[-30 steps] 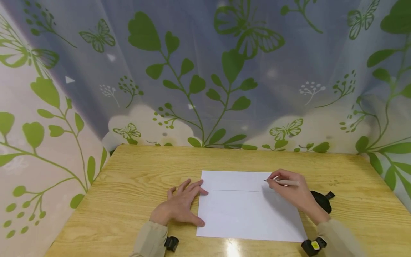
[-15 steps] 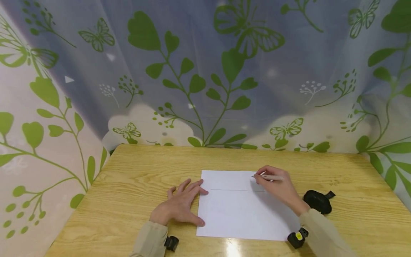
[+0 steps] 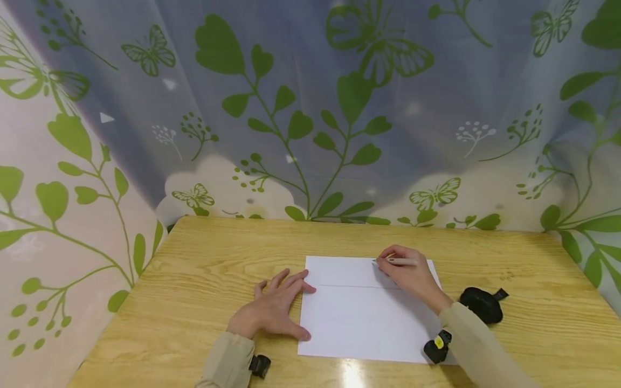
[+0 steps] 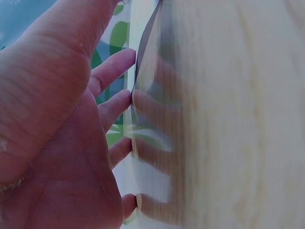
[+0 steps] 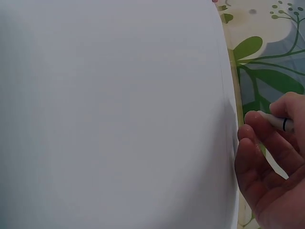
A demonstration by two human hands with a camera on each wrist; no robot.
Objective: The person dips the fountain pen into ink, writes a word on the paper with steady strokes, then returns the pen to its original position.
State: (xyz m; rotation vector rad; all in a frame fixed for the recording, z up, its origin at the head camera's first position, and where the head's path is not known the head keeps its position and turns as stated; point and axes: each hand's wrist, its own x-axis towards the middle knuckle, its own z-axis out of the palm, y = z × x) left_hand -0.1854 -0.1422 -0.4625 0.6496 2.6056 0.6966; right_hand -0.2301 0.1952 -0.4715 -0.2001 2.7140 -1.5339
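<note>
A white sheet of paper [image 3: 354, 323] lies on the wooden table, with one thin straight line drawn across its upper part. My right hand [image 3: 409, 272] pinches a light-coloured pen [image 3: 402, 262] between thumb and fingers, its tip close over the paper near the top edge. In the right wrist view the pen [image 5: 281, 123] shows between the fingertips, its tip hidden. My left hand [image 3: 276, 312] is spread at the paper's left edge, with thumb and some fingertips resting on the sheet. In the left wrist view, the left hand's fingertips [image 4: 125, 100] touch the surface.
To the right of the paper, a black pouch-like object [image 3: 481, 305] with a small tab lies on the wooden table [image 3: 228, 248]. A leaf-and-butterfly patterned curtain [image 3: 301, 108] hangs behind the table and along its sides. Black wrist cameras sit on both wrists.
My right hand has moved left and slightly up along the top of the paper with the pen, uncovering the black pouch-like object. The left hand has stayed in place.
</note>
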